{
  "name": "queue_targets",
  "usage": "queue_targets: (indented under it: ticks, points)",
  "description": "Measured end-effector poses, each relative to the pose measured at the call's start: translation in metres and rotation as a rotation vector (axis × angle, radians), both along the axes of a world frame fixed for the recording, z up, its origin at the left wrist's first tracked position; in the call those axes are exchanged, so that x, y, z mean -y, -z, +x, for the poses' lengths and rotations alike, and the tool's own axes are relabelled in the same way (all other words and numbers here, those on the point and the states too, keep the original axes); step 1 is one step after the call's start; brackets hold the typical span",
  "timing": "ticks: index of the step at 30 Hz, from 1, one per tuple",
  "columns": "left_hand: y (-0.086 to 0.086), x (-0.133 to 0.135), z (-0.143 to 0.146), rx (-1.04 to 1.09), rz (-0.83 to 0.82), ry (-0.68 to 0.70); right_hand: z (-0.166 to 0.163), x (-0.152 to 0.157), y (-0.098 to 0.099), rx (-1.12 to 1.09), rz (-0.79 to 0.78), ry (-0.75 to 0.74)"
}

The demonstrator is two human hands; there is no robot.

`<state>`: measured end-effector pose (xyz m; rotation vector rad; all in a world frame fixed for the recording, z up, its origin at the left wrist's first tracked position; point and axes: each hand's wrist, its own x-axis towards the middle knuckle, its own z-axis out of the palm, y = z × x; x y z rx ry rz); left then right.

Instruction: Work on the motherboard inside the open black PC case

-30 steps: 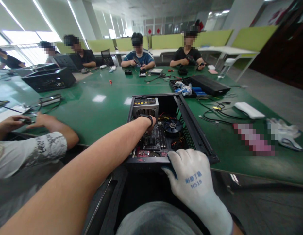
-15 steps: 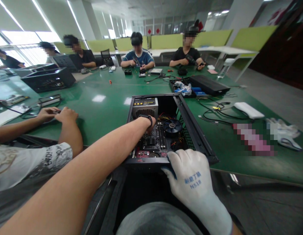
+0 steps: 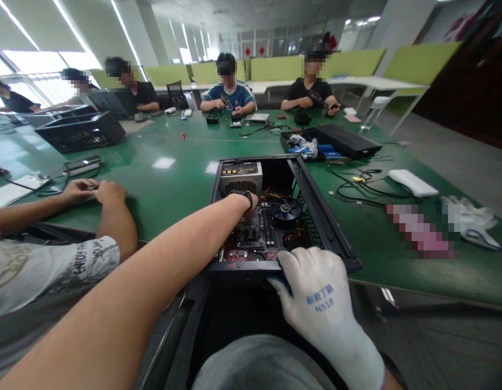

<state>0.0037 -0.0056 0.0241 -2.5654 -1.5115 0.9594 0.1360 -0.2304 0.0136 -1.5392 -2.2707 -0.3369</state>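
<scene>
An open black computer case (image 3: 315, 211) lies on the green table (image 3: 173, 184) in front of me. Inside it are a silver power supply (image 3: 240, 176), a motherboard (image 3: 254, 235) and a round black cooler fan (image 3: 286, 208). My bare left arm, with a black wristband, reaches into the case. My left hand (image 3: 251, 209) sits low over the motherboard beside the fan, its fingers hidden behind the wrist. My right hand (image 3: 315, 292), in a white glove, is closed over the case's near edge.
A co-worker's two hands (image 3: 94, 189) rest on the table at the left, beside cables and a small board. Another black case (image 3: 80, 130) stands far left, and an open one (image 3: 332, 142) at the back. Black cables (image 3: 356, 187), a white box (image 3: 413, 183) and white gloves (image 3: 472, 219) lie right. Several people sit across.
The co-worker's hands at the left moved further onto the table and towards the right. My own hands and the case have stayed where they were.
</scene>
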Motion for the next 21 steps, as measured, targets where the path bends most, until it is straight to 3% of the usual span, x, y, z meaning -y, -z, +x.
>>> queue_targets:
  ticks: [21]
  points:
    - [-0.0044,0.0020,0.0011,0.057,-0.040,-0.065,0.0000,0.0009,-0.0021,0.000,0.002,0.006]
